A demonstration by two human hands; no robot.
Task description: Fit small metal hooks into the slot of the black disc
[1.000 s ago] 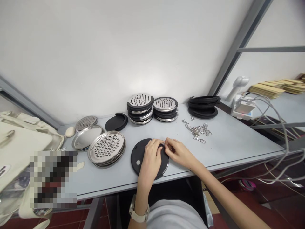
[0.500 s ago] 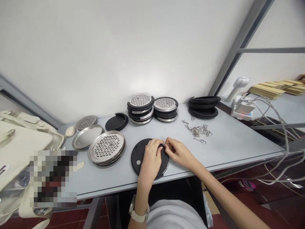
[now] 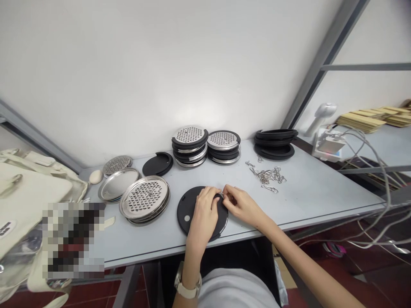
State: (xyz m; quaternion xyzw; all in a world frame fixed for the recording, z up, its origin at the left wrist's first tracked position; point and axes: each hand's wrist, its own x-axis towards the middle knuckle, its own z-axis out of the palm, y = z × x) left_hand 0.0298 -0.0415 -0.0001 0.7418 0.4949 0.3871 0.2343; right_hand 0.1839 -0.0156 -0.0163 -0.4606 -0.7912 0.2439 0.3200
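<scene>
A round black disc (image 3: pixel 190 205) with a small pale dot lies flat near the table's front edge. Over its right part rests my left hand (image 3: pixel 206 209), fingers bent and pressed on the disc near its upper right rim. My right hand (image 3: pixel 239 205) pinches a small metal clip (image 3: pixel 221 194) at that rim, against the left fingertips. More metal clips (image 3: pixel 268 176) are scattered to the right. Left of the disc are stacked metal grater discs (image 3: pixel 145 197) and a plain metal disc (image 3: pixel 118 184).
Two stacks of grater discs in black rims (image 3: pixel 190 136) (image 3: pixel 223 140) stand at the back. Black rings (image 3: pixel 274 152) are piled at the right. A cream bag (image 3: pixel 32 184) is on the left. Cables and a white device (image 3: pixel 329 145) are at the right.
The view has shifted very slightly. Both hands keep nearly the same position, with the right fingers a little changed around the clip.
</scene>
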